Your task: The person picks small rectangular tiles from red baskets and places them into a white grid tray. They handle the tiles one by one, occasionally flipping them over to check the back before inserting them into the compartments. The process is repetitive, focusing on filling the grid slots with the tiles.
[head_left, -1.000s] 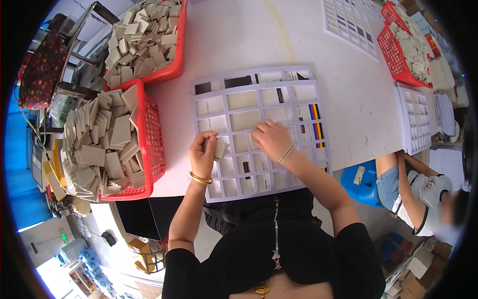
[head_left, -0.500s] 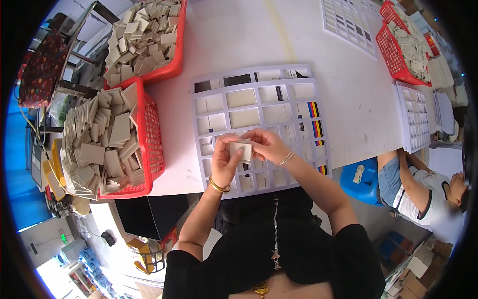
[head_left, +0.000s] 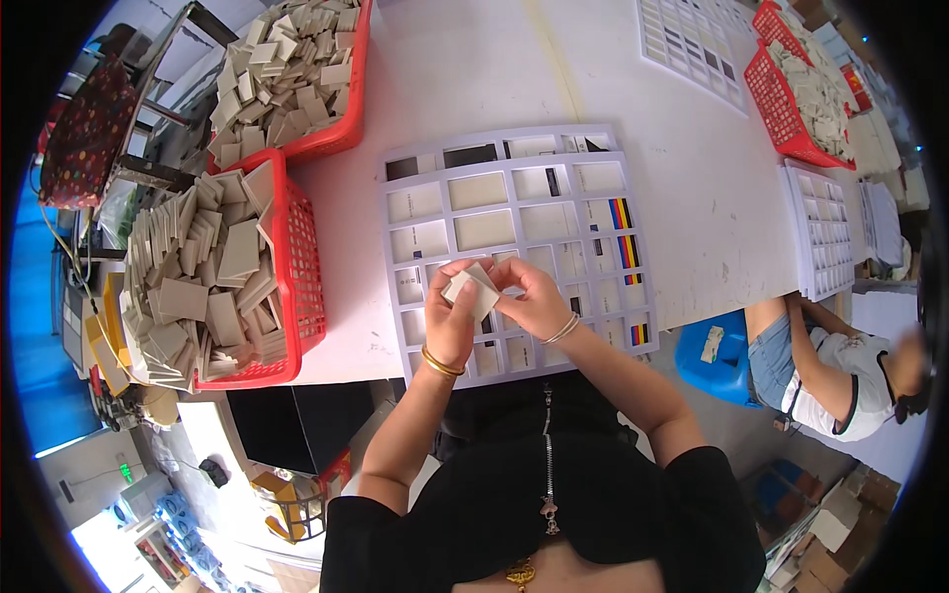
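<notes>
Over the near part of a white gridded tray (head_left: pixel 509 203), my left hand (head_left: pixel 450 324) is closed on a few beige square tiles (head_left: pixel 481 297), its thumb on top of them. The tiles are fanned out, with corners pointing different ways. My right hand (head_left: pixel 539 304) pinches the right side of the same tiles; its fingertips are partly hidden. Two larger beige pieces (head_left: pixel 477 191) lie in upper middle compartments of the tray. Other compartments show white bottoms with dark or coloured stripes. Beneath it, the far edge of another tray sticks out.
Two red baskets heaped with beige tiles stand at left, one near (head_left: pixel 304 287) and one far (head_left: pixel 358 109). Another red basket (head_left: pixel 776 99) and more gridded trays (head_left: pixel 820 232) are at right. Beyond the table's right front edge, a person (head_left: pixel 840 381) sits by a blue stool (head_left: pixel 712 361).
The tiles in my hands have turned and spread into a fan. Both hands have shifted slightly, the right one a little lower. The seated person's head has moved.
</notes>
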### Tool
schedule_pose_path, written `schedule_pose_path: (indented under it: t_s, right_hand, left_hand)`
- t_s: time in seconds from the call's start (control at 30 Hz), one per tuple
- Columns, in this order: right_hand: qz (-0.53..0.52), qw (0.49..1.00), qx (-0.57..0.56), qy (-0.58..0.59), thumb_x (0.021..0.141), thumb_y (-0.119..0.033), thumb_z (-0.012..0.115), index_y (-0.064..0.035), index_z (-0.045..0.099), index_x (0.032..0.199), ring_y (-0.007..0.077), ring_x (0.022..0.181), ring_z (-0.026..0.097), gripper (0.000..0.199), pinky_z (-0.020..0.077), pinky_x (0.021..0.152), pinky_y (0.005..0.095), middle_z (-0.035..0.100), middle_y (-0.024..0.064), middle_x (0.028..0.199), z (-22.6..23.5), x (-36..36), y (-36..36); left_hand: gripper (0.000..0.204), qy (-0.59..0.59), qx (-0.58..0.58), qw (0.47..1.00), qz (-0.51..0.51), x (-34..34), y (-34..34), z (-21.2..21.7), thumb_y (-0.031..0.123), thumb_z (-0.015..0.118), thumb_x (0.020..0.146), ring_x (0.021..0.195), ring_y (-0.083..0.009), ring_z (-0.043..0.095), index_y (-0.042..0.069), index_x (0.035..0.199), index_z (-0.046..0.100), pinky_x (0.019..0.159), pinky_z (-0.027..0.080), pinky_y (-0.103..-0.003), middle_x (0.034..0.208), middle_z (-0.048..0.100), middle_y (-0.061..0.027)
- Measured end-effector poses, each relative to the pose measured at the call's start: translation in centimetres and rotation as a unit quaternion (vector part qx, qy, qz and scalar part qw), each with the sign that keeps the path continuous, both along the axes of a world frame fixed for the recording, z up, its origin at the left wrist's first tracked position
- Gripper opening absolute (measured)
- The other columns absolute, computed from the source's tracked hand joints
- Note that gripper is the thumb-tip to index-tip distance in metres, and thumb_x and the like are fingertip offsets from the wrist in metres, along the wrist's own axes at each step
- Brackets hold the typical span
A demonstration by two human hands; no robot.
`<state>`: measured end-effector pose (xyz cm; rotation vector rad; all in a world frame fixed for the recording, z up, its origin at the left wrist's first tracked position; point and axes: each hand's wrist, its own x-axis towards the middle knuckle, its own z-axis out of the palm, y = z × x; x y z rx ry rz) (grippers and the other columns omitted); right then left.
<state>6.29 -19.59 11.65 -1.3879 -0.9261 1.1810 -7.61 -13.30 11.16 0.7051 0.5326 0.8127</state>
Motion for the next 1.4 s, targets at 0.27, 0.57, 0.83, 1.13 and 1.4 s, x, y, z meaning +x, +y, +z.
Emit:
schedule_pose_path:
  t_s: [0.27, 0.57, 0.83, 1.13, 1.4]
  right_hand:
    - [-0.039, 0.999, 0.008, 0.026, 0.089, -0.009, 0.059, -0.0039, 0.05, 0.1, 0.0066, 0.081, 0.059, 0.016, 0.0485, 0.052, 0.0192, 0.058, 0.0015, 0.091, 0.8, 0.1, -0.3]
    - [-0.095, 0.979, 0.047, -0.174, 0.088, -0.005, 0.056, -0.0039, 0.056, 0.113, 0.0113, 0.079, 0.06, 0.025, 0.0507, 0.062, 0.0245, 0.062, 0.0078, 0.095, 0.0, 4.4, -1.6]
    - [-0.097, 0.986, 0.042, -0.132, 0.083, -0.006, 0.063, -0.0034, 0.057, 0.109, 0.0125, 0.076, 0.06, 0.027, 0.0482, 0.068, 0.0252, 0.066, 0.0079, 0.09, -1.9, 4.8, -3.3]
    - [0.049, 0.97, -0.015, -0.238, 0.08, -0.011, 0.063, -0.0051, 0.064, 0.097, 0.0191, 0.073, 0.063, 0.017, 0.0499, 0.068, 0.0301, 0.067, 0.0083, 0.084, -0.2, 4.0, -3.3]
    - [0.088, 0.925, 0.041, -0.366, 0.078, -0.009, 0.062, -0.0072, 0.062, 0.091, 0.0305, 0.074, 0.061, 0.013, 0.0492, 0.064, 0.0392, 0.058, 0.0105, 0.09, -1.9, 2.4, -2.2]
  left_hand:
    - [0.013, 0.358, 0.348, 0.859, 0.113, -0.8, 0.7, 0.3, 0.006, 0.07, 0.083, 0.08, -0.008, 0.055, 0.004, 0.093, 0.062, 0.07, 0.047, -0.023, 0.089, 0.06, -0.0008]
    - [0.021, 0.38, 0.433, 0.815, -0.064, -4.0, 2.6, 0.0, 0.002, 0.066, 0.08, 0.075, -0.0182, 0.062, 0.004, 0.101, 0.066, 0.069, 0.049, -0.027, 0.088, 0.065, -0.0076]
    - [0.01, 0.449, 0.474, 0.745, -0.136, -2.6, 1.8, -1.4, 0.005, 0.064, 0.08, 0.081, -0.0319, 0.062, 0.005, 0.09, 0.064, 0.071, 0.051, -0.036, 0.09, 0.063, -0.0122]
    - [0.021, 0.513, 0.529, 0.661, -0.14, -2.9, 0.5, 0.2, 0.0, 0.061, 0.077, 0.08, -0.0304, 0.062, 0.009, 0.097, 0.064, 0.068, 0.051, -0.039, 0.1, 0.061, -0.008]
    - [0.031, 0.499, 0.627, 0.57, -0.179, -4.6, -1.3, -0.9, -0.002, 0.056, 0.073, 0.079, -0.0267, 0.063, 0.012, 0.1, 0.065, 0.068, 0.052, -0.038, 0.113, 0.062, -0.0025]
